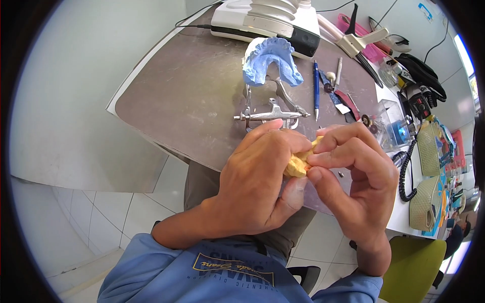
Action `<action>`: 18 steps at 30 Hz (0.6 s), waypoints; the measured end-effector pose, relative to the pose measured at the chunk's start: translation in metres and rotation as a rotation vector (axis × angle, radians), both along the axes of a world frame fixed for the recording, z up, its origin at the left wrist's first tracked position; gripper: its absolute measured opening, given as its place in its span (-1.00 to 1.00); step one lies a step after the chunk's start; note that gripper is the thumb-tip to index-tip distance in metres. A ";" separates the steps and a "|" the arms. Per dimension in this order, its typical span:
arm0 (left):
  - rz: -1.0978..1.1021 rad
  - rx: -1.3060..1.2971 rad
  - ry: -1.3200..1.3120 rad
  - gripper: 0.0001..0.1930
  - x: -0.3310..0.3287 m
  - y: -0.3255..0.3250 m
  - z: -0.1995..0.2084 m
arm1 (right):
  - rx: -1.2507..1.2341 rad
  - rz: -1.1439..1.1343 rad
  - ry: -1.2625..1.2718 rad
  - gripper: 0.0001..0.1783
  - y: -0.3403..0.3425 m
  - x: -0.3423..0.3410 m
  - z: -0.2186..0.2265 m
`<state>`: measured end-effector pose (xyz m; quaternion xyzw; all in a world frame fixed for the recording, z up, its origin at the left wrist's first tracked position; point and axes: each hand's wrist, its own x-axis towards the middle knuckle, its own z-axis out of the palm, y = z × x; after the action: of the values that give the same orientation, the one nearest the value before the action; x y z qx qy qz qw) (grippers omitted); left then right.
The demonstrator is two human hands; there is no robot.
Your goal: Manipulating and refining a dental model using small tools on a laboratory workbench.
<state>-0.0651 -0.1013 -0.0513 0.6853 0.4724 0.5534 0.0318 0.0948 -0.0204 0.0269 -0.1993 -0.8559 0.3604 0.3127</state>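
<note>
Between both hands is a small yellow piece (296,167) that looks like a dental stone cast, with a hint of orange or pink on its near side. Fingers hide much of it. My left hand (260,174) wraps around its left side, thumb beneath. My right hand (356,169) pinches its right side with thumb and fingertips. Just beyond the hands, on the bench, stands a metal articulator (273,113). A blue horseshoe-shaped dental cast (275,63) with a white base sits at its far end, its row of teeth showing.
A white machine with a ribbed hose (237,19) stands at the back of the brown bench (177,91). Right of the articulator lie a blue pen-like tool (317,91) and small tools. Farther right are a clear box (391,123), a coiled black cord (403,177) and woven baskets (423,209).
</note>
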 end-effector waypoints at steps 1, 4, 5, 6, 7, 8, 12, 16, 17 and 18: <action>0.007 0.004 -0.002 -0.64 0.000 -0.002 -0.001 | 0.000 0.002 0.000 -0.86 0.002 0.002 -0.002; -0.025 -0.031 -0.037 -0.59 -0.001 -0.004 -0.001 | -0.086 0.128 -0.001 -0.77 0.003 0.009 -0.008; -0.042 -0.047 -0.057 -0.57 -0.002 -0.004 -0.001 | -0.168 0.060 0.093 -0.69 -0.004 0.008 -0.012; -0.038 -0.051 -0.056 -0.57 0.001 -0.006 -0.001 | -0.252 -0.007 0.185 -0.62 -0.010 0.008 -0.016; -0.039 -0.087 -0.136 -0.54 0.005 -0.009 -0.002 | -0.259 -0.003 0.186 -0.62 -0.013 0.010 -0.019; -0.044 -0.125 -0.218 -0.52 0.007 -0.011 -0.002 | -0.153 -0.056 0.151 -0.60 -0.016 0.012 -0.023; 0.040 -0.116 0.065 -0.49 0.005 -0.023 -0.005 | 0.144 -0.081 0.044 -0.58 -0.021 0.021 -0.033; 0.067 -0.095 0.025 -0.57 0.014 -0.027 -0.017 | 0.215 -0.055 0.008 -0.62 -0.030 0.023 -0.043; 0.080 -0.086 0.023 -0.60 0.016 -0.028 -0.021 | 0.214 -0.062 0.012 -0.64 -0.031 0.024 -0.047; 0.081 -0.100 0.021 -0.60 0.016 -0.029 -0.022 | 0.200 -0.060 0.008 -0.64 -0.031 0.024 -0.049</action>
<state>-0.0492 -0.1305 -0.0731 0.6688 0.5272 0.5228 0.0388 0.1185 -0.0514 -0.0216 -0.1913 -0.8799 0.2645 0.3454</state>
